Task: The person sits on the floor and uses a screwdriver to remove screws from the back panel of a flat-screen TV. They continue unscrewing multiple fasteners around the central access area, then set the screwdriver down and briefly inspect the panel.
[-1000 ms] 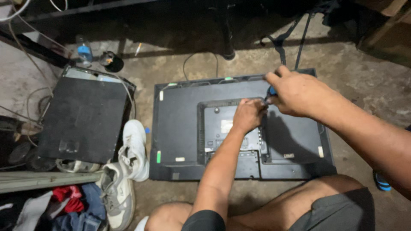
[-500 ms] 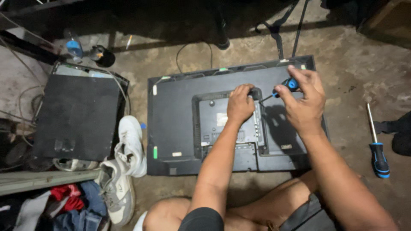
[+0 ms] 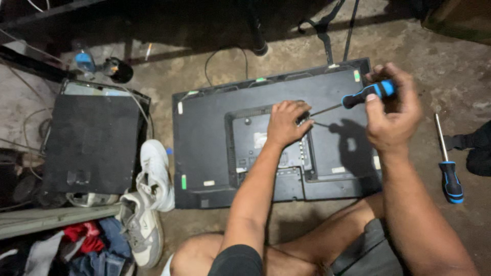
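Since half a second ago the right hand (image 3: 391,115) has drawn back toward the upper right corner of the set, tilting the screwdriver (image 3: 353,99) so that its shaft now slants down and left rather than standing near the raised centre panel, and the left hand has slid a little to the right along that panel.

Largest in view is the flat-screen television (image 3: 204,138), lying face down on the concrete floor (image 3: 460,76) with its black back cover up. To its left sits a second dark panel (image 3: 89,143), with a pair of pale sneakers (image 3: 148,199) between them and crumpled clothes at the lower left. A spare blue-and-black screwdriver (image 3: 450,163) lies on the floor, well apart to the right.

The left hand (image 3: 286,122) rests on the raised panel of the back cover, fingers curled around the spot where the tip meets it; whether they pinch a screw cannot be told. The right fingers are closed round the blue-and-black handle.

Judged from this, a screw on the back cover is being worked. The next move calls for keeping the tip seated squarely and the shaft steadied, since the slant could make it slip.
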